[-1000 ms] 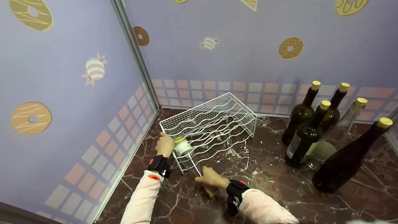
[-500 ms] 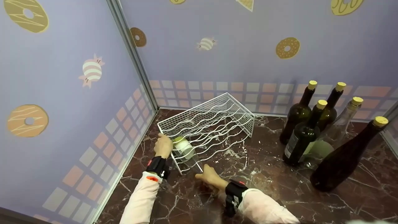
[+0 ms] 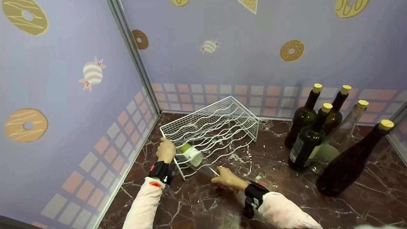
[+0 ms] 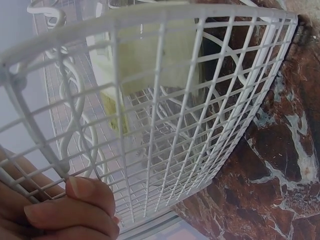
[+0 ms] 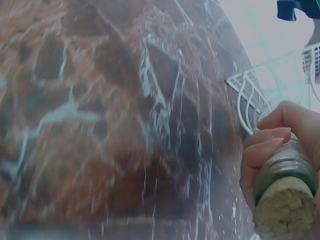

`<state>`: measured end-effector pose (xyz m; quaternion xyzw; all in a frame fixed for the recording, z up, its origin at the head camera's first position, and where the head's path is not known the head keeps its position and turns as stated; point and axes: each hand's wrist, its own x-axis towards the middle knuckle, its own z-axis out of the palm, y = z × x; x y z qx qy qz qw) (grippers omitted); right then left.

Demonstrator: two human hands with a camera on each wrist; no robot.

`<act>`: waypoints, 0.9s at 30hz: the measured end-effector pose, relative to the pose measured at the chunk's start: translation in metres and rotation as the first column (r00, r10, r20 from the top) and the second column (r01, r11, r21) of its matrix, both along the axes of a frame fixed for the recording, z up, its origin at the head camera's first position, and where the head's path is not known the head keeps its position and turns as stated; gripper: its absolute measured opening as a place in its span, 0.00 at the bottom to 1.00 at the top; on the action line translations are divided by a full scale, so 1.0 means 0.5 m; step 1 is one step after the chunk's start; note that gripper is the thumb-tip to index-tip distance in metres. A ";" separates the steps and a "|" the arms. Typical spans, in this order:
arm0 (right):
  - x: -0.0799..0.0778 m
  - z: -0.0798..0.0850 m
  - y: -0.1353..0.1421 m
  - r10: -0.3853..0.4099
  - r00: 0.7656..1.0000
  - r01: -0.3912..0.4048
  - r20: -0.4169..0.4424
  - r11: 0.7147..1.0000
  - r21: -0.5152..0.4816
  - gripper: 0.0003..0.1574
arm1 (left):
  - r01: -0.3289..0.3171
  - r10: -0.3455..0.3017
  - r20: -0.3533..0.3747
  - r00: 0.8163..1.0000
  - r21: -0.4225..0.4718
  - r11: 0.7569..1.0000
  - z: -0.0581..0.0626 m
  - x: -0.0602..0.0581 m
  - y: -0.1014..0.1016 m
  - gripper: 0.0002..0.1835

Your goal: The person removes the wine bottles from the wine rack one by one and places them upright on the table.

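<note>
A white wire wine rack (image 3: 195, 112) with wavy bars stands in the corner of the marbled surface. My left hand (image 3: 166, 151) grips its left end, and in the left wrist view curled fingers (image 4: 87, 197) close on the mesh frame. Lying slanted across the wavy bars is a clear glass bottle (image 3: 193, 156) with a pale label. My right hand (image 3: 230, 178) holds this bottle by the neck, in front of the rack. In the right wrist view the fingers wrap the neck just behind its cork (image 5: 285, 210).
Several dark corked wine bottles (image 3: 310, 140) stand on the right, one of them tall (image 3: 353, 162) and nearest me. Among them is another clear bottle (image 3: 345, 130). Patterned walls rise behind the rack and along the left side.
My right hand has moved to the right with the bottle's neck, so the bottle lies more slanted across the rack. My left hand keeps its grip on the rack.
</note>
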<state>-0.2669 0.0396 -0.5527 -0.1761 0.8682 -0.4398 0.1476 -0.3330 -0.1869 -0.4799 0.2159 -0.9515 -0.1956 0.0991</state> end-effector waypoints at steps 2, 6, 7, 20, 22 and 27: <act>-0.002 0.003 0.019 0.029 0.999 -0.027 -0.043 0.999 0.033 0.19 | 0.000 0.000 -0.010 1.000 -0.008 1.000 -0.003 -0.001 0.000 0.07; -0.006 0.010 0.066 0.097 0.992 -0.093 -0.081 0.994 0.056 0.20 | -0.003 0.003 -0.005 1.000 -0.002 1.000 -0.003 -0.004 0.001 0.07; -0.006 0.012 0.079 0.112 0.990 -0.107 -0.083 0.992 0.060 0.20 | -0.006 0.006 0.006 1.000 0.008 1.000 -0.003 -0.006 0.001 0.07; -0.023 0.037 0.267 0.333 0.940 -0.331 0.076 0.943 -0.033 0.13 | 0.061 -0.061 0.006 0.998 0.053 0.997 -0.130 -0.090 -0.066 0.13; -0.021 0.046 0.291 0.345 0.936 -0.345 0.065 0.938 -0.009 0.12 | 0.040 -0.043 0.053 0.998 0.055 0.998 -0.138 -0.101 -0.071 0.14; -0.014 0.099 0.346 0.388 0.921 -0.382 -0.031 0.916 0.118 0.13 | 0.029 -0.031 0.049 0.998 0.044 0.999 -0.088 -0.074 -0.044 0.11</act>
